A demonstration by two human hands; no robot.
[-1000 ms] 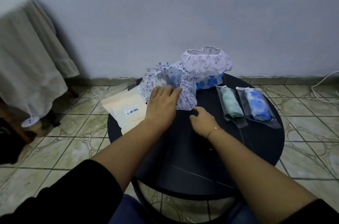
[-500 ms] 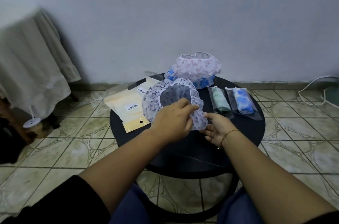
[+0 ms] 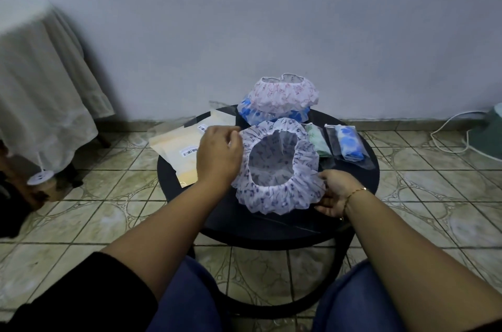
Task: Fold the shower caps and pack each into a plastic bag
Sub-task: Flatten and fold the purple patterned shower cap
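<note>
A white shower cap with a purple print (image 3: 279, 194) is spread wide open over the round black table (image 3: 271, 225), its elastic opening facing up. My left hand (image 3: 218, 156) pinches its left rim. My right hand (image 3: 335, 191) holds the right rim from below. Behind it a pink-print cap (image 3: 282, 93) rests on a blue-flower cap (image 3: 250, 112). Two packed bags lie at the right: one with a green cap (image 3: 319, 141), one with a blue cap (image 3: 349, 145).
A stack of cream plastic bags with barcode labels (image 3: 179, 152) lies on the table's left side. A cloth-draped stand (image 3: 40, 103) is at far left. A white cable (image 3: 448, 127) runs along the tiled floor at right.
The purple-print cap has been lifted off the pile, pulled toward me and stretched open between both hands. My view has drawn back from the table.
</note>
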